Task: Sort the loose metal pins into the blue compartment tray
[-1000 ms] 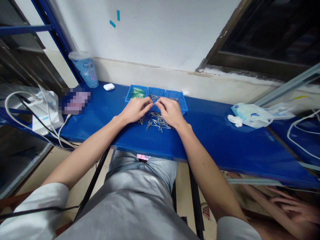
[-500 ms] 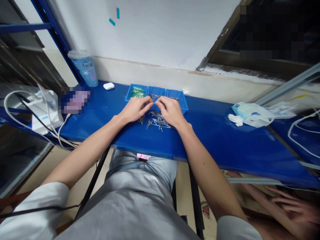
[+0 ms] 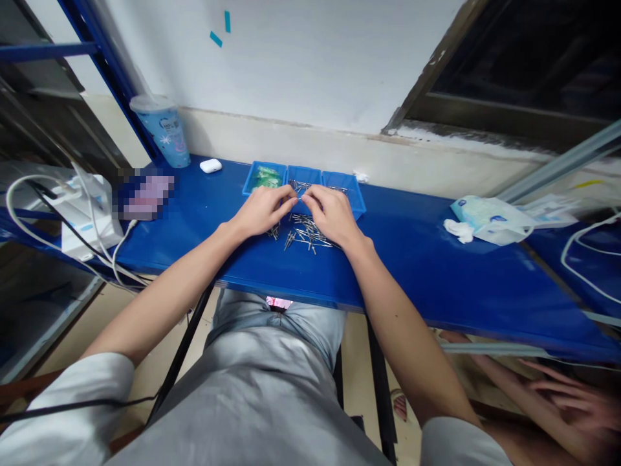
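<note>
My left hand (image 3: 262, 210) and my right hand (image 3: 334, 213) meet over the blue table, fingertips pinched. Between them is a thin metal pin (image 3: 299, 199), held at both ends; its details are too small to tell. Below my hands lies a pile of similar metal pins (image 3: 310, 234), partly covered by my right hand. A few more pins (image 3: 274, 231) show beside my left hand. Just behind are three joined blue bins: the left bin (image 3: 248, 181) holds green packets (image 3: 266, 177), while the middle bin (image 3: 305, 173) and right bin (image 3: 359, 197) contain metal pins.
Along the left stand a blue patterned cup (image 3: 167, 133), a white earbud case (image 3: 211, 166), a blurred-out pink item (image 3: 145, 197) and a white power strip (image 3: 90, 223) with cables. A tissue pack (image 3: 495, 220) lies right. Another person's hand (image 3: 572, 395) shows at lower right.
</note>
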Demonstrator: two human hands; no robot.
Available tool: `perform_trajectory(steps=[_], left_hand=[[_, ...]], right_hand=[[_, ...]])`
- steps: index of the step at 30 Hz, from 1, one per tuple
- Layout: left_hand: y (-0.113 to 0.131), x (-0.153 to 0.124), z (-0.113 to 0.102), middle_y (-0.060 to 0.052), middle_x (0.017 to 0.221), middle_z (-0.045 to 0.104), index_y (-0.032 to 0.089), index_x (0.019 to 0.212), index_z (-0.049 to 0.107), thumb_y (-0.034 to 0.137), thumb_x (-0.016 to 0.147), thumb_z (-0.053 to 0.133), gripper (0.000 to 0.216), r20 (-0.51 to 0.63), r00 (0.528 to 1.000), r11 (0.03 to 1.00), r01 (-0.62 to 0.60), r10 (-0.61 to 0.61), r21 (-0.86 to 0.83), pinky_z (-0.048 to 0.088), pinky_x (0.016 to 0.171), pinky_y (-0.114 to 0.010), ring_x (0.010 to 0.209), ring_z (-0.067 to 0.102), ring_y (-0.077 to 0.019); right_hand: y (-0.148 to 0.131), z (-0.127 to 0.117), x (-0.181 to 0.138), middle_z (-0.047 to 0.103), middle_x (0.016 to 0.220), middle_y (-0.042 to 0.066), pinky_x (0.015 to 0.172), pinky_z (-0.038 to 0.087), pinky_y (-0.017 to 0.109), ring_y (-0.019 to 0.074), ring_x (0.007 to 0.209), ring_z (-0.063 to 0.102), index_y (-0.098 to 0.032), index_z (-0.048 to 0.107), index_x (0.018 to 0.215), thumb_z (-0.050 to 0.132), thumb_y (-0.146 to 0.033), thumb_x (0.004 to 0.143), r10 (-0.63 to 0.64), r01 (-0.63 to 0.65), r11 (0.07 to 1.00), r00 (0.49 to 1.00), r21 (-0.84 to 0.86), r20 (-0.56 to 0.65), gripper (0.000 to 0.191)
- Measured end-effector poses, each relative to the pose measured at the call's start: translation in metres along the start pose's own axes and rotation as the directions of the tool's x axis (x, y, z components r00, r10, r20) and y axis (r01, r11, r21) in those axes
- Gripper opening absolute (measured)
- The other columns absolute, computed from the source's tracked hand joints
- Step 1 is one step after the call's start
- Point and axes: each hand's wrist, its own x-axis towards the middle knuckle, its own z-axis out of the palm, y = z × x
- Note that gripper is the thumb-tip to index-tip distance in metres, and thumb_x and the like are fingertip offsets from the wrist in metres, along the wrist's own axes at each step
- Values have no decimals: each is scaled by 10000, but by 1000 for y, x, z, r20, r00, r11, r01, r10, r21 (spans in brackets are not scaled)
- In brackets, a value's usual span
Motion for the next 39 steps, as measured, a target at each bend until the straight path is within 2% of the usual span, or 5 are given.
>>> perform_trajectory(steps=[39], left_hand=[[2,1,-2,-1,684,635,184,980,668,387,1053,496,275,29,1000,1000,7,-8,25,366,656,-293,639,558,-165]], right_hand=[[-1,-1,0,712,917,67,756,399,348,225,810,592,-221,649,926,459,-375,1088,9,-8,1000,1000,-25,22,294]])
